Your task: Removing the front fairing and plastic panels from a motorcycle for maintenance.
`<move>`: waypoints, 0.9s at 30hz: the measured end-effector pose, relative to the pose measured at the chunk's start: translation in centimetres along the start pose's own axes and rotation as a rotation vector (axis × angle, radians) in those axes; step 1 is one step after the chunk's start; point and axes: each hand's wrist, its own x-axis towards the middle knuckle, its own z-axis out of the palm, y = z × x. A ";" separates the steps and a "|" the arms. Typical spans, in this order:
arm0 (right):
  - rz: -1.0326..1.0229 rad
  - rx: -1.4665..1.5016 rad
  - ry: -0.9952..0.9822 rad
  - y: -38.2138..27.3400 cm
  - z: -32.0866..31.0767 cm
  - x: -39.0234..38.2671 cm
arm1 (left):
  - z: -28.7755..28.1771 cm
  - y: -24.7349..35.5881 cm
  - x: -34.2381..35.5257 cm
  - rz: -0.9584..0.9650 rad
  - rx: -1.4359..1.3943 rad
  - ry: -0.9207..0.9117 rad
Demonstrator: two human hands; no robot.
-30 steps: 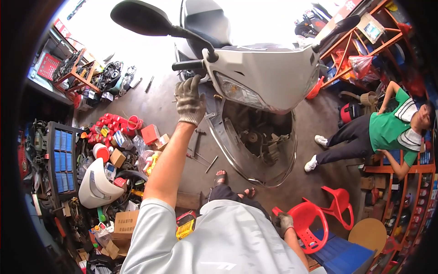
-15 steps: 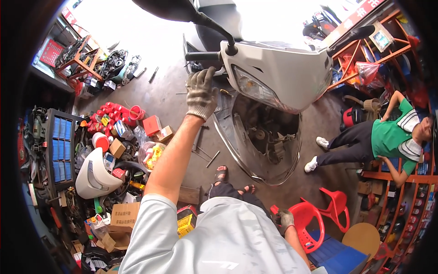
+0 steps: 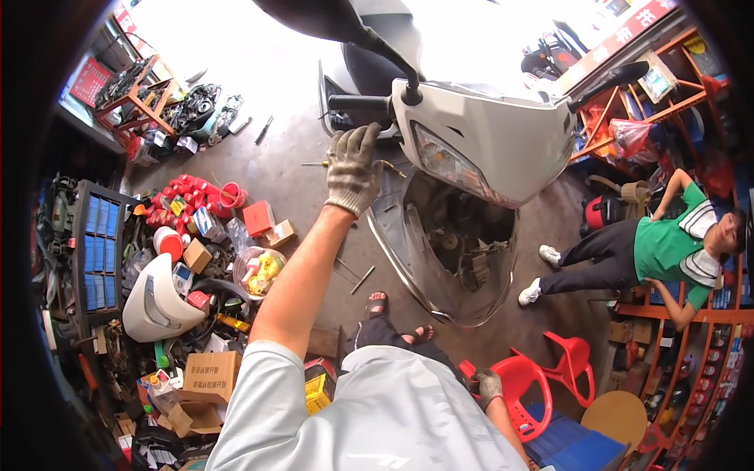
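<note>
A grey knit work glove covers my left hand [image 3: 354, 171], which is raised in front of a white scooter. Its fingers stretch upward with the thumb apart, just below the black handlebar grip [image 3: 360, 103]; no hold on the grip shows. A thin rod with a yellowish part [image 3: 316, 164] shows beside the hand; I cannot tell whether it touches. The scooter's white front cover [image 3: 495, 137] carries a headlight [image 3: 448, 161], and the body below is open, showing its inner parts. My right hand [image 3: 488, 385], also gloved, hangs low by a red plastic chair [image 3: 525, 392]; its fingers are partly hidden.
Left lie red bottles [image 3: 188, 196], cardboard boxes [image 3: 212, 374] and a loose white scooter panel [image 3: 157, 302]. A metal rod [image 3: 363, 279] lies on the floor. A person in green [image 3: 667, 243] stands at the right, before orange shelves [image 3: 699, 314]. A mirror [image 3: 310, 17] juts out above.
My left hand has moved slightly down and right, away from the handlebar grip. The scooter's front appears a little further right and lower. My right hand is slightly lower in view.
</note>
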 end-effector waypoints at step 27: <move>0.030 0.114 0.033 2.7 1.1 2.0 | -0.1 0.4 0.2 0.035 0.046 0.009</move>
